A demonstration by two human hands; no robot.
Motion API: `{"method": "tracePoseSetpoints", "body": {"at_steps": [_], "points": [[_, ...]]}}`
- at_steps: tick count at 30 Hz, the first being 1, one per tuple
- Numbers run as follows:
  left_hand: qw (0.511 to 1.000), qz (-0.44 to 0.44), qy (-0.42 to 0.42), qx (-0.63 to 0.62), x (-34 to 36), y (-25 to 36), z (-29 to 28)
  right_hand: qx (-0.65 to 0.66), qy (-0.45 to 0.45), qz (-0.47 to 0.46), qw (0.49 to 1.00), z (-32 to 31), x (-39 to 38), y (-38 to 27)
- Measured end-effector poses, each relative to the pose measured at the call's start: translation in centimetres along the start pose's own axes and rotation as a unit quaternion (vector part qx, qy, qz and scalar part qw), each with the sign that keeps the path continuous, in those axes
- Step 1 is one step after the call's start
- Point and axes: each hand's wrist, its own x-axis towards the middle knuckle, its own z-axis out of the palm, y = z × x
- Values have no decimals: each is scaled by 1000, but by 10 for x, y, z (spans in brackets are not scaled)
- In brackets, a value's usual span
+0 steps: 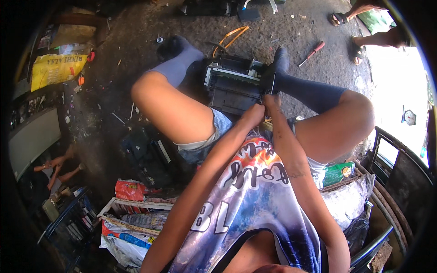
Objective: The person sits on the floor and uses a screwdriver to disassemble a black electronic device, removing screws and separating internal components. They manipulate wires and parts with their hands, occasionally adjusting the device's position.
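A black printer body [233,93], its cover off and a pale strip along its top, stands on the ground between my legs. My left hand [256,113] is closed at its near right corner. Right beside it, touching or almost touching, my right hand [272,102] is also closed. A thin metal rod [273,83] stands up just beyond the right fist; whether I grip it or it belongs to the printer I cannot tell. What lies inside both fists is hidden. My right foot in a dark boot [281,60] rests against the printer's right side.
A red-handled screwdriver [312,53] lies on the ground at the right. An orange strap [236,35] lies beyond the printer. Another person's sandalled foot [339,19] is at the far right. Filled sacks [129,239] and metal frames [387,154] stand close around me; a yellow sack [57,70] lies left.
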Motion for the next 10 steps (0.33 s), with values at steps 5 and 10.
{"method": "tracePoseSetpoints", "body": {"at_steps": [5,10], "points": [[1000,-17,-14,-19,-7,1,-2,198,27,123,972,5,-25,-1],[999,-34,-6,-10,0,-7,7,245,-20,140,959,-19,-31,-16]]}}
